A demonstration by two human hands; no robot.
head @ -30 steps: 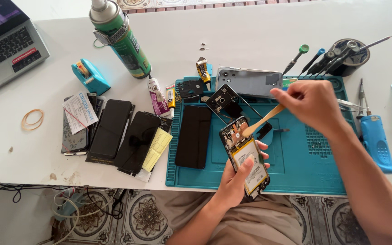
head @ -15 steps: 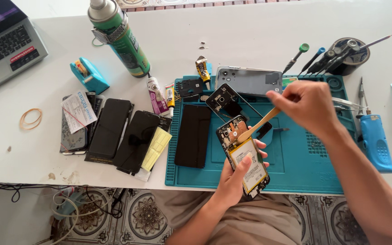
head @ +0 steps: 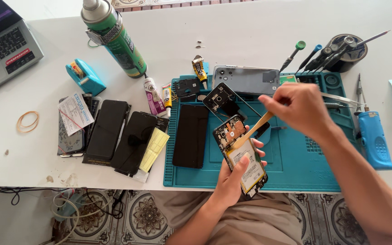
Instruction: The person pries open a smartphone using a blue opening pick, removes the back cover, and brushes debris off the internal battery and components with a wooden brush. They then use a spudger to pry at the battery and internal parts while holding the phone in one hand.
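Over the teal rubber mat (head: 296, 168), the left hand (head: 232, 181) clasps an opened black phone (head: 240, 156); the right hand (head: 298, 111) pinches a tan flat stick (head: 252, 130) touching it.

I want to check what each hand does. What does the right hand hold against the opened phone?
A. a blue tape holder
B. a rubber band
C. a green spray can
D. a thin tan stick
D: the right hand holds a thin tan stick whose tip rests on the opened phone, which the left hand holds.

An opened phone (head: 241, 156), battery exposed, tilts over the mat's front edge, a tan pry stick (head: 255, 129) touching its top
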